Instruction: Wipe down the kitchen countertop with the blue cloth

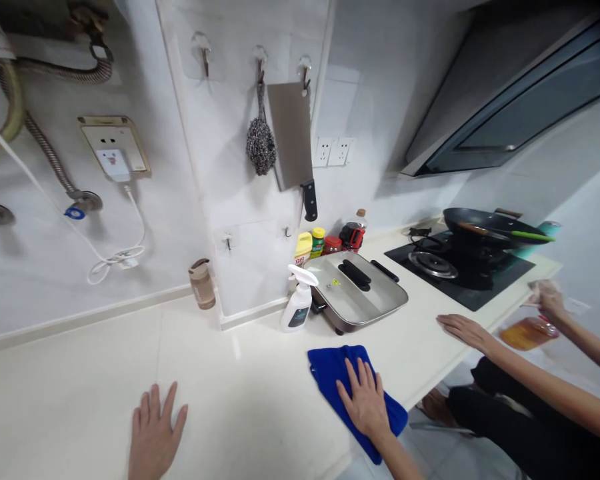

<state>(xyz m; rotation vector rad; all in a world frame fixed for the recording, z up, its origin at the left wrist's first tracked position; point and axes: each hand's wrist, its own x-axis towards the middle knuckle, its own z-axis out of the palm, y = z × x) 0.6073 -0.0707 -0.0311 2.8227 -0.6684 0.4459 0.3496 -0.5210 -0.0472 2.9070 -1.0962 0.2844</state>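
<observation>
My right hand (364, 400) lies flat with fingers spread on a blue cloth (325, 370), pressing it to the white countertop (230, 407). One corner of the cloth hangs over the counter's front edge. Bare countertop is under my left hand (154, 430), its fingers stretched apart. Behind the cloth stands a white spray bottle (297, 307), upright. Beside it is a rectangular electric pan (365, 300) with its lid on and a black lid handle.
Another person's hand (463, 330) rests on the counter at right. A wok (490, 227) sits on the black stove (460, 267). Condiment jars (333, 244) line the wall; a brown cup (201, 285) stands left. A cleaver (293, 137) and steel scrubber (261, 147) hang above.
</observation>
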